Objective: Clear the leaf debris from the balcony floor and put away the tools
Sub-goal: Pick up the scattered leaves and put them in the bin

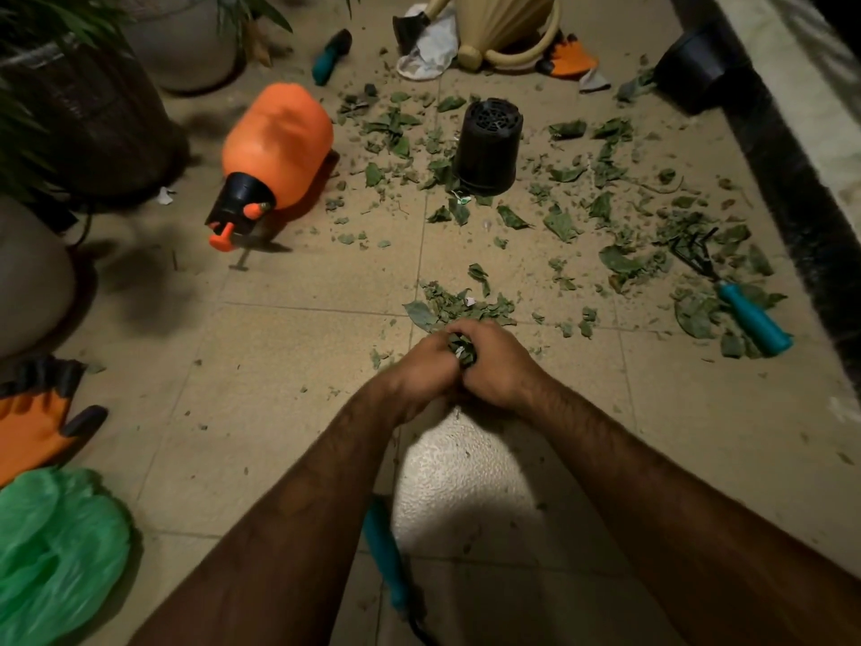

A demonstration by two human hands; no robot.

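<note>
My left hand point(421, 370) and my right hand point(501, 366) are cupped together low over the tiled floor, gripping a wad of green leaf debris point(461, 349) between them. A small heap of leaves point(459, 305) lies just beyond my fingers. More torn leaves point(605, 216) are scattered across the tiles to the right and further out. A teal-handled hand rake point(741, 305) lies among them at the right. Another teal-handled tool point(384, 557) lies under my forearms, and a third point(331, 55) rests at the back.
An orange pressure sprayer point(275, 146) lies on its side at left. An upturned black pot point(487, 146) stands mid-floor, another black pot point(699, 67) by the right wall. A green plastic bag point(51, 552) and orange glove point(32, 421) lie near left. A beige watering can point(503, 25) and planters stand behind.
</note>
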